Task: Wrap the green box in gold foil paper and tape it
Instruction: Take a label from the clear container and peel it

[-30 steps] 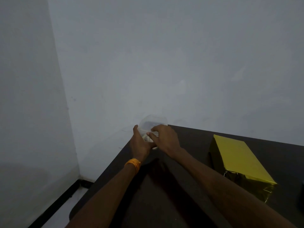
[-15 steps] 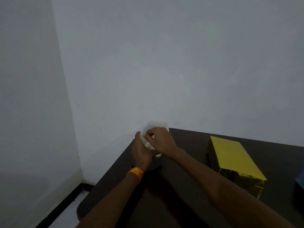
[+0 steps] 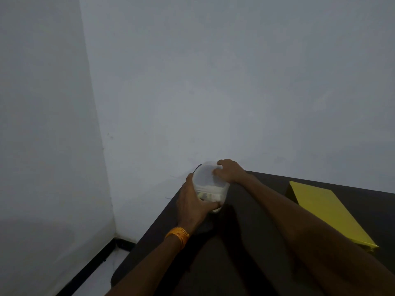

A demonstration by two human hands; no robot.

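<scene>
The left hand (image 3: 192, 207) was closed around the side of a clear plastic container (image 3: 208, 182) at the table (image 3: 363, 201) corner. The right hand (image 3: 229, 170) gripped its top with curled fingers. The gold-wrapped box (image 3: 324, 212) lay at the right, apart from both hands.

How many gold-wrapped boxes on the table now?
1. The gold-wrapped box lies on the table's right side, apart from the left hand and right hand, which hold a translucent container at its far left corner. Others may sit outside the frame.
</scene>
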